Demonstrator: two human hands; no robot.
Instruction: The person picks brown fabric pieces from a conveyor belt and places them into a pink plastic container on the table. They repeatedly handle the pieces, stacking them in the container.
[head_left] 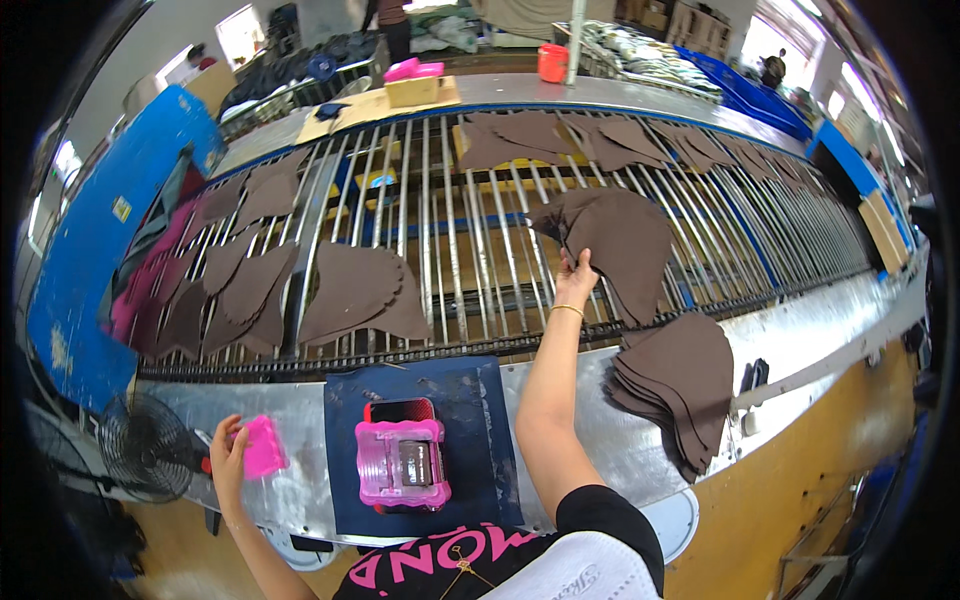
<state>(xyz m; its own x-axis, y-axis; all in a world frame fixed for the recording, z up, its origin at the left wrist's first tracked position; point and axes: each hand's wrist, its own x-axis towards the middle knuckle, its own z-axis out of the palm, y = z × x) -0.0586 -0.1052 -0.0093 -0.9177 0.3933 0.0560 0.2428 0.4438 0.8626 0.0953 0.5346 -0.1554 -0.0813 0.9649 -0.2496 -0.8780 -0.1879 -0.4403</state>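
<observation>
My right hand reaches forward over the metal rollers and is closed on a stack of dark brown cut fabric pieces, which fans out to its right. My left hand, at the lower left, grips the edge of a bright pink piece with a wavy edge; it looks like a plastic lid. Between my arms, a pink plastic box with wavy edges sits on a dark blue sheet. A red-and-black object shows from under the box.
Brown pieces lie spread over the roller bed. Another brown stack rests on the metal ledge at right. A black fan stands at left, beside a blue panel. A red bucket stands at the back.
</observation>
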